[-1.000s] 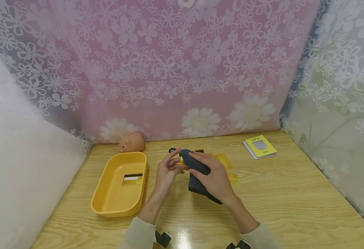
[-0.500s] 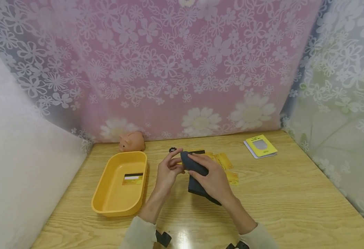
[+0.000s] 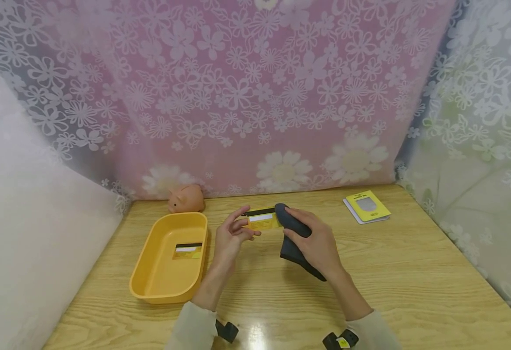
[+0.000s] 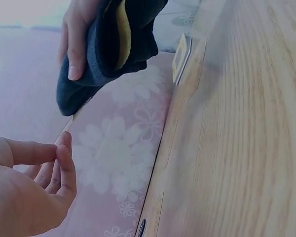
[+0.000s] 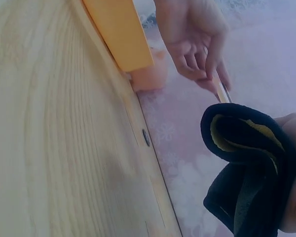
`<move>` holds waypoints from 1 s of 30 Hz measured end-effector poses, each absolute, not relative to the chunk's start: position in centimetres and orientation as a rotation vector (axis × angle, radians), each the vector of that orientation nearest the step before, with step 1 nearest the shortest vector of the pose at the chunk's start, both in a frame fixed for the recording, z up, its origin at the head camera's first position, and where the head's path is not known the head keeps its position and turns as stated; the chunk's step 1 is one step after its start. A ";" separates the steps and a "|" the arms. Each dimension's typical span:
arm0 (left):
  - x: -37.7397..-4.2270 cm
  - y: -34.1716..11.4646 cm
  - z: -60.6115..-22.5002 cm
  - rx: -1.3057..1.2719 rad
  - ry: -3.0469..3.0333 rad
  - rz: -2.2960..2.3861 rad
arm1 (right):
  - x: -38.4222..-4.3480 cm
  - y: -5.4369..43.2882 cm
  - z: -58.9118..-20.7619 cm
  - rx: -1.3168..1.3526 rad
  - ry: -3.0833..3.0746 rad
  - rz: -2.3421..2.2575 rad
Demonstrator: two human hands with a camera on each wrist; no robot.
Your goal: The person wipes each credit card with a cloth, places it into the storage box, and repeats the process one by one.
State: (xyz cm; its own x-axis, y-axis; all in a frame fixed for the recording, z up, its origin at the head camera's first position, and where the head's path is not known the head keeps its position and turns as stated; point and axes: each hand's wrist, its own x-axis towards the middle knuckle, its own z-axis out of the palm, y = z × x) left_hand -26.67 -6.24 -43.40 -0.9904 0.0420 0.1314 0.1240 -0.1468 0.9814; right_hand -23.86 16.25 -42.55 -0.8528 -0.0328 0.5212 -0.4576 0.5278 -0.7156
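Observation:
A gold bank card (image 3: 261, 219) with a black stripe is raised in front of me. My left hand (image 3: 228, 243) pinches its left end between thumb and fingers. My right hand (image 3: 321, 245) grips a folded dark blue cloth (image 3: 294, 228), which wraps the card's right end. The left wrist view shows the cloth (image 4: 101, 59) hanging in folds, with a yellow strip inside. Only a thin edge of the card (image 5: 221, 90) shows in the right wrist view.
To the left stands a yellow basin (image 3: 150, 274) with another card (image 3: 187, 250) in it. Behind it sits a pink piggy bank (image 3: 186, 198). A yellow booklet (image 3: 367, 206) lies at the back right. A dark round chip (image 4: 142, 228) lies on the wooden table (image 3: 413, 282).
The right hand and cloth have slid right, uncovering most of the card. The left hand has stayed nearly in place. Cards lying on the table behind the right hand are now hidden in the head view.

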 end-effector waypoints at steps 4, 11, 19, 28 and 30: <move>-26.5 -6.2 -43.4 -0.228 -2.018 -2.356 | -24.2 17.4 -42.8 0.315 -2.327 1.259; -26.3 -6.1 -43.4 -0.244 -2.038 -2.351 | -24.4 17.9 -42.4 0.295 -2.286 1.279; -26.5 -5.9 -43.8 -0.249 -2.116 -2.315 | -23.5 15.5 -41.8 0.496 -2.246 1.320; -26.4 -5.6 -44.0 -0.310 -2.164 -2.263 | -22.3 12.7 -42.5 0.597 -2.323 1.302; -26.3 -5.5 -44.0 -0.326 -2.167 -2.264 | -22.1 12.3 -42.6 0.610 -2.332 1.282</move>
